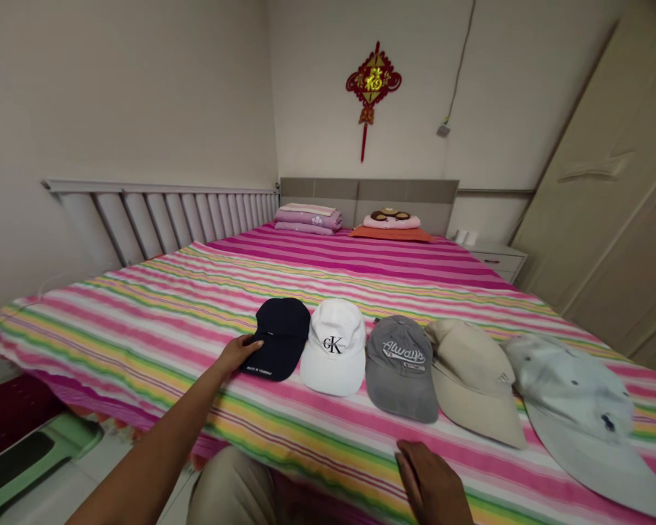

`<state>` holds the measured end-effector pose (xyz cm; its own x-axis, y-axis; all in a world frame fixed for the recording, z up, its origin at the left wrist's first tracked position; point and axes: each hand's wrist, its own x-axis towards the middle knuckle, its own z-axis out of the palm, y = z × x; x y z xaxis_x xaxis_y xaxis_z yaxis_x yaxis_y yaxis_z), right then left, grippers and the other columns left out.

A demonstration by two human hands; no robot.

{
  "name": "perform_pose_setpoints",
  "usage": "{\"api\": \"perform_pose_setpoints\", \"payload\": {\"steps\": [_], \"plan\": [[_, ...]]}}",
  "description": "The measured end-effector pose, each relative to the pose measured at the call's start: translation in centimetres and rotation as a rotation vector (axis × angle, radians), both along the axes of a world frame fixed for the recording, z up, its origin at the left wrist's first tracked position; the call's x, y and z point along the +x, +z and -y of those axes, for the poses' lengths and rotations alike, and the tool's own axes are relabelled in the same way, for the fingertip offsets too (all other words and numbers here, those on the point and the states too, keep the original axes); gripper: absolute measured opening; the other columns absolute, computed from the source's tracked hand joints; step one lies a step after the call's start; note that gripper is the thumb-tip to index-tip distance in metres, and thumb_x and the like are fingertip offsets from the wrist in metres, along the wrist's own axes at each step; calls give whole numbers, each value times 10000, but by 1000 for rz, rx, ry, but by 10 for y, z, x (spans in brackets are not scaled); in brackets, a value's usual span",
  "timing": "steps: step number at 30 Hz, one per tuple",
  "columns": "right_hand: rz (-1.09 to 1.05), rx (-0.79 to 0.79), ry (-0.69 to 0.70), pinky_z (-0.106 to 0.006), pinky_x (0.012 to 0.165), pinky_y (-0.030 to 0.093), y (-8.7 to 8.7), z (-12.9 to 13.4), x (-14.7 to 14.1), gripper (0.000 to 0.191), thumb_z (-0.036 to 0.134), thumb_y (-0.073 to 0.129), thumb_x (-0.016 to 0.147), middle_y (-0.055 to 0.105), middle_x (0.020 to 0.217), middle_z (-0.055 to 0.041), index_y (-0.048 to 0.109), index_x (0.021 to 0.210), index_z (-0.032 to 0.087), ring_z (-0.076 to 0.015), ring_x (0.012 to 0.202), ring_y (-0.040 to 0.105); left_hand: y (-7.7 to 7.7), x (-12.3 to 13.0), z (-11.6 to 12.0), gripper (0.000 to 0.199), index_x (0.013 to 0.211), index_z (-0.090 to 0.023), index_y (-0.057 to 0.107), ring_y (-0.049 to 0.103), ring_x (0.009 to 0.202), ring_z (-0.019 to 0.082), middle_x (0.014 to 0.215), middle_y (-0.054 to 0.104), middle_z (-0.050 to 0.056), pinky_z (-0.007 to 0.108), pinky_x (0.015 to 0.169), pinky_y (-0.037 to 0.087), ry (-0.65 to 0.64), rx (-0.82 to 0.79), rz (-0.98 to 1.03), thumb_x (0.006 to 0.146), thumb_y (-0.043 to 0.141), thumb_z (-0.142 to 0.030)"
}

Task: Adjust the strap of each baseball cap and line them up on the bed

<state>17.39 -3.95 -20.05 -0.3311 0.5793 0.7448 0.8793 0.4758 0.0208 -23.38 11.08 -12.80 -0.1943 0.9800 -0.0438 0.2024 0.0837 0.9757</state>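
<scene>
My left hand [243, 354] pinches the left edge of a navy baseball cap [284, 328], its thumb on top of the brim and its other fingers partly hidden. Right beside that cap lies a white cap [336, 339] with black letters on its front. My right hand [431, 481] rests on the bed's near side, holding nothing, fingers loosely extended. Just above it is a grey cap [401, 364] with "Always" lettering. A beige cap [470, 372] and a pale blue cap [576, 394] complete the row to the right, brims toward me.
A striped sheet [158, 313] covers the bed. Folded purple bedding [309, 219] and a stack with an orange piece [391, 233] lie near the headboard [404, 195]. A radiator [158, 211] runs along the left wall. A green stool [44, 459] stands at lower left.
</scene>
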Motion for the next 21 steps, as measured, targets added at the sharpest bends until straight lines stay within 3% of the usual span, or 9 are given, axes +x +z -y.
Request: {"api": "perform_pose_setpoints", "payload": {"steps": [5, 9, 13, 16, 21], "plan": [[17, 16, -7, -292, 600, 492, 1, 0, -1, 262, 288, 336, 905, 689, 772, -76, 566, 901, 163, -189, 680, 651, 0, 8, 10, 499, 892, -123, 588, 598, 918, 315, 843, 679, 98, 365, 745, 461, 117, 66, -284, 584, 652, -511], [6, -6, 1, -292, 598, 492, 2, 1, -1, 251, 285, 350, 899, 685, 771, -77, 570, 899, 164, -189, 675, 648, -3, 28, 25, 701, 1081, -127, 519, 532, 1045, 345, 1050, 620, 164, 395, 823, 410, 146, 84, -451, 556, 637, -576], [2, -8, 2, -293, 589, 491, 1, 1, 0, 247, 282, 361, 893, 685, 779, -79, 577, 902, 164, -193, 669, 648, -8, 48, 37, 968, 1280, -111, 339, 404, 1174, 395, 1271, 450, 248, 481, 893, 326, 198, 31, -680, 513, 639, -618], [-4, -5, 8, -293, 593, 488, 2, 1, 0, 238, 275, 370, 888, 687, 780, -76, 582, 896, 168, -196, 675, 649, -10, 54, 41, 976, 1330, -116, 250, 389, 1190, 381, 1320, 396, 244, 480, 897, 317, 203, -15, -868, 570, 588, -626], [-14, -3, -4, -289, 605, 484, 4, 2, -2, 243, 269, 364, 892, 686, 778, -76, 581, 894, 162, -189, 681, 646, -10, 54, 43, 964, 1340, -83, 218, 427, 1168, 349, 1292, 432, 231, 416, 881, 358, 184, 1, -940, 610, 555, -613]]}}
